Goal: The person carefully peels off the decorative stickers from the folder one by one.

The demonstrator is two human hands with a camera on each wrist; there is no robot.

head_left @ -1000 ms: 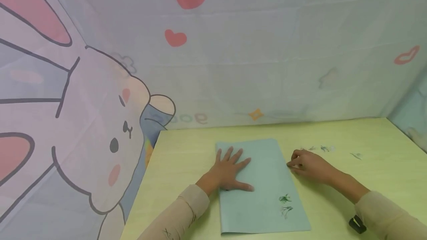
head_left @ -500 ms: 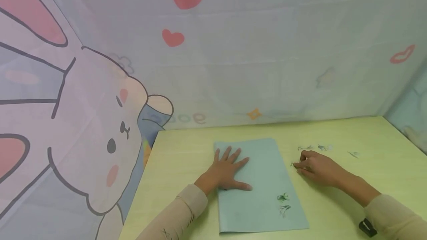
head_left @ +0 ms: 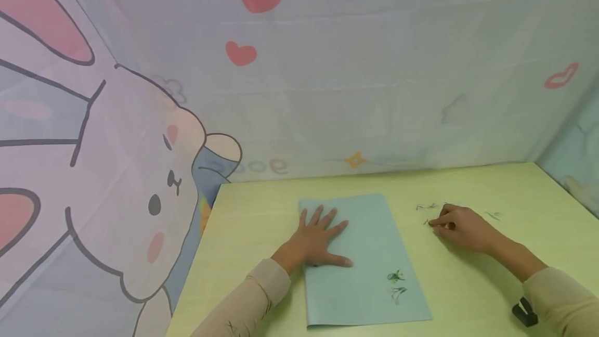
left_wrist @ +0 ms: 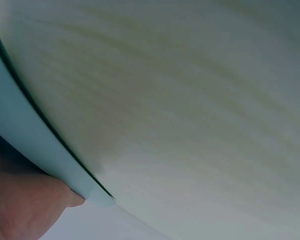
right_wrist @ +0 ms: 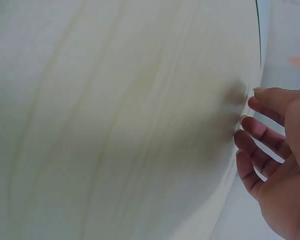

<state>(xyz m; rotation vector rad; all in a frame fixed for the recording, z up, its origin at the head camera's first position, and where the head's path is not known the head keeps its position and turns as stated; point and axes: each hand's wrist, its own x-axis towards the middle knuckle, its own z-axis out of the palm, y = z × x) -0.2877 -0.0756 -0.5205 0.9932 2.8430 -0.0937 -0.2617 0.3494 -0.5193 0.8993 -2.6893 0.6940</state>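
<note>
Pale green sheet lies flat on the yellow table, long sides running away from the person. Left hand rests on its left side, palm down, fingers spread, gripping nothing; from where I stand that's a brace. Right hand is off the sheet's right edge, over the table, thumb and index pinching what looks like the held sprig, one end poking out past the fingertips. Right wrist cam: thumb and index tips together, other fingers loosely bent, sprig not visible. Step in hand, my read: fine handling of one sprig beside the sheet; can't tell if it's lifted or touching the table. Next move calls for a light pinch, slow release, left palm kept put so the sheet doesn't skid. Piece is likely light enough to stick to a finger. Looks: held sprig is tiny, dark, thin; detail too small to read. Leafy sprig on the sheet's near right is denser, greener; stalky sprig just below it is paler, forked. Far sprig and grey sprig lie loose on the table.
</note>
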